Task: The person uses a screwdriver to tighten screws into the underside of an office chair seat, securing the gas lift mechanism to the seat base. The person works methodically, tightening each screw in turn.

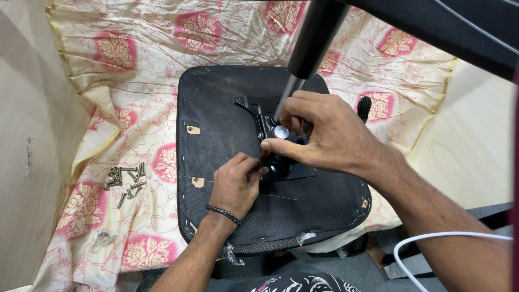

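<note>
An upturned chair seat (227,103) with black fabric underside lies on a cream cloth with pink flowers. A black metal mechanism plate (294,172) is mounted at its middle, with a gas-lift column (313,43) rising from it toward the camera. My right hand (324,132) grips the mechanism at the column's base, thumb beside a round silver knob (280,132). My left hand (235,184), a dark bracelet on its wrist, pinches something small against the plate's left edge; what it holds is hidden by the fingers.
Several loose bolts (125,181) lie in a cluster on the cloth (135,81) left of the seat. A black lever handle (364,107) sticks out at the seat's right. A white cable (432,238) curves at lower right. Light wooden floor (32,135) flanks the cloth.
</note>
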